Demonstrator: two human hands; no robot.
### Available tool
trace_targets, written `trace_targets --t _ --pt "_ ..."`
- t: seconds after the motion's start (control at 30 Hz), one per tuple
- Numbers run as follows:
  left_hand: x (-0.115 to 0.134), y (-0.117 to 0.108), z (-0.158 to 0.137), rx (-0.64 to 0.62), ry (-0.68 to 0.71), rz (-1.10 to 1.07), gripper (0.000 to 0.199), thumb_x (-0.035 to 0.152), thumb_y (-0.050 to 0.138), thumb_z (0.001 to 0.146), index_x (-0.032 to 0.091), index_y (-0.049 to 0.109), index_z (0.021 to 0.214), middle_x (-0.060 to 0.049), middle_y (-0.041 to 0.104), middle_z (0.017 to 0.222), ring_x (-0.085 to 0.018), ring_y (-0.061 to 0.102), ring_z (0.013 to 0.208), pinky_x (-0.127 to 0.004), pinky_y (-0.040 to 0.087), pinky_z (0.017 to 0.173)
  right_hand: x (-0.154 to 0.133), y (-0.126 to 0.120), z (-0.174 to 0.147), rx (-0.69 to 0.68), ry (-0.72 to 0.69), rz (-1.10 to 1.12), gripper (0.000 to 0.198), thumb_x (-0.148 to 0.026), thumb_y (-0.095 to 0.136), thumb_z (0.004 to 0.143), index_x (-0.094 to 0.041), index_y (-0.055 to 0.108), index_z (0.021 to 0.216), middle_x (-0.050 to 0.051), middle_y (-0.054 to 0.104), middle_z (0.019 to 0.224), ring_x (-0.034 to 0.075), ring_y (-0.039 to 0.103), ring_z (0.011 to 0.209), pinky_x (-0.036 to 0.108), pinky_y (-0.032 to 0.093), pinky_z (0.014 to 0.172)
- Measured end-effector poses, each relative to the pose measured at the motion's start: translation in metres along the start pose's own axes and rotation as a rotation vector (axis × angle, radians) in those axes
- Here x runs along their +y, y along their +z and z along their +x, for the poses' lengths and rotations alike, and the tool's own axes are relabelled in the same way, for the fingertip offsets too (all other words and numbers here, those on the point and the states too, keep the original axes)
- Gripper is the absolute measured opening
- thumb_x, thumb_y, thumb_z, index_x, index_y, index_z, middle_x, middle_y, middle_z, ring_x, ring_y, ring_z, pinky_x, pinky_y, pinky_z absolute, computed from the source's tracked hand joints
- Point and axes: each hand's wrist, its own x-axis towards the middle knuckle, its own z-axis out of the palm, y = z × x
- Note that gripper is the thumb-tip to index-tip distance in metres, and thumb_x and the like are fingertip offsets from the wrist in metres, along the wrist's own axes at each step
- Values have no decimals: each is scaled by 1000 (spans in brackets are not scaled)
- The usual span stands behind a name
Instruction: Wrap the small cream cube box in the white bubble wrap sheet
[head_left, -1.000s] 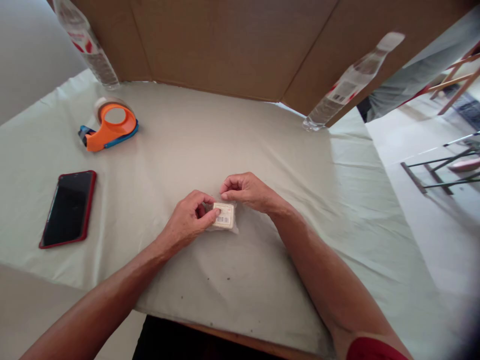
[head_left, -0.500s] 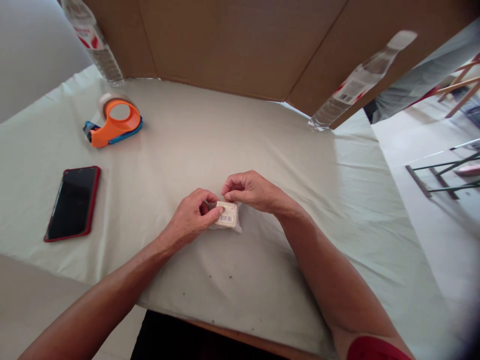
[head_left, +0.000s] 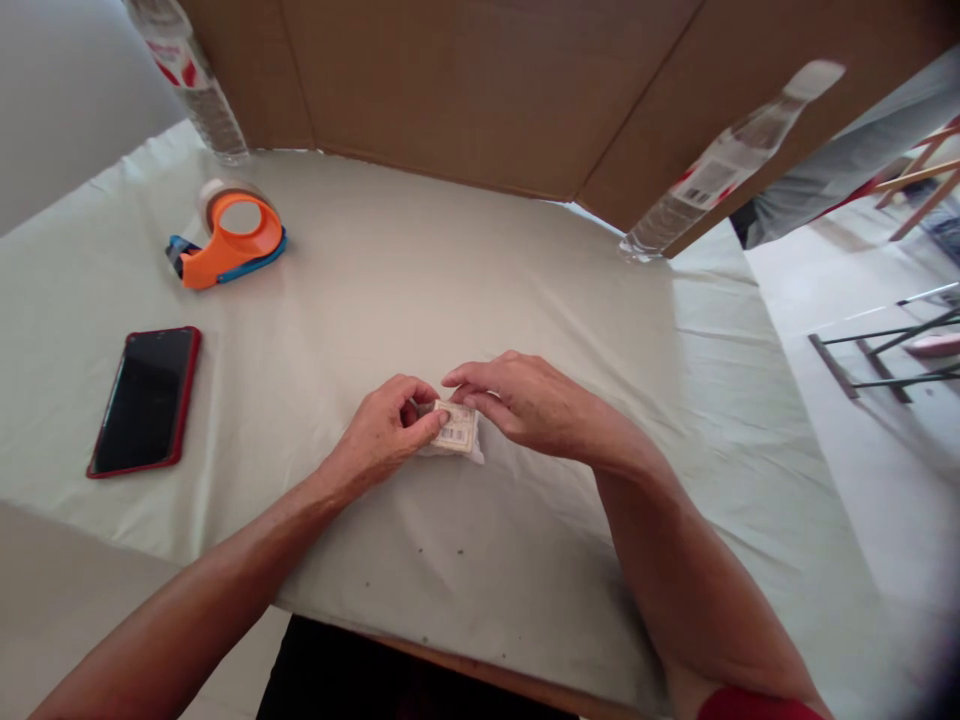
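Observation:
A small, flat cream block with a printed label and a barcode lies on the cloth, in clear plastic wrapping that crumples at its lower right corner. My left hand grips its left side, thumb pressed on the top face and fingers curled behind. At the block's upper right edge is my right hand, index finger stretched out to the left and thumb a little below it. Its fingertips are at the wrapping or just above it; whether they touch it I cannot tell. Nothing shows held between them.
A red-cased phone and an orange tape dispenser lie on the left of the cloth-covered table. Water bottles stand by a cardboard panel at the back. Beyond the right edge are a metal-framed stand and someone's grey-clothed leg.
My right hand has turned palm down and shifted slightly right and down, its pinched fingers now loosened and the index finger stretched out. The left hand and the block stay put.

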Motion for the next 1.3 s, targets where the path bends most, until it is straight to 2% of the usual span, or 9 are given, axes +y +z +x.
trace_targets --t 0.13,0.27,0.47,0.7,0.8,0.9,1.1,1.2,1.3 --pt "0 1 0 -1 5 -69 30 36 64 80 21 64 106 1 59 88 -10 51 62 -24 42 58 -13 1 -7 -18 -36 -200 29 -17 43 96 -18 68 110 7 76 90 19 64 77 31 39 77" --pt "1 0 -1 -14 32 -55 26 35 63 82 20 65 103 1 61 88 -10 50 63 -24 42 58 -31 9 -12 -57 -72 -417 33 -3 45 87 -14 64 112 8 74 84 20 63 73 38 37 93" --pt "0 0 -1 -3 83 8 18 34 60 84 20 67 95 1 61 81 -11 49 65 -24 41 58 -48 20 -26 54 -149 -691 41 -1 46 80 -7 58 119 10 70 83 24 63 74 48 30 107" --pt "4 0 -1 13 105 47 14 32 58 84 20 64 86 1 59 78 -11 48 64 -24 40 58 -49 18 -27 66 -156 -703 45 -1 49 78 -9 56 122 8 70 85 24 62 76 47 28 108" --pt "4 0 -1 24 117 66 12 30 56 83 19 63 83 1 59 79 -12 49 67 -25 41 61 -51 19 -25 78 -154 -663 39 -11 54 84 -10 56 123 9 70 90 26 62 81 47 30 106" --pt "4 -1 -1 27 123 58 13 29 55 83 19 63 86 0 62 84 -12 52 71 -26 43 64 -52 22 -24 82 -148 -624 45 -23 61 85 -10 53 128 12 70 100 28 62 91 47 31 104" --pt "2 -1 -1 20 110 72 15 31 58 83 19 57 75 2 56 75 -10 46 63 -24 38 57 -44 29 -13 102 -130 -641 38 -14 65 81 -10 55 117 11 70 92 27 60 89 42 33 96" --pt "0 -3 -2 41 166 48 11 30 62 82 19 62 83 0 59 83 -10 49 65 -23 40 57 -39 21 -12 88 -147 -598 37 -12 64 81 -12 55 118 10 71 93 26 60 90 39 33 92" --pt "0 -5 -4 164 266 -18 21 26 64 80 20 67 100 -5 60 106 -10 53 70 -23 43 56 -33 9 -14 179 -131 -595 50 -16 63 84 -10 48 131 13 73 101 28 60 96 41 33 93"
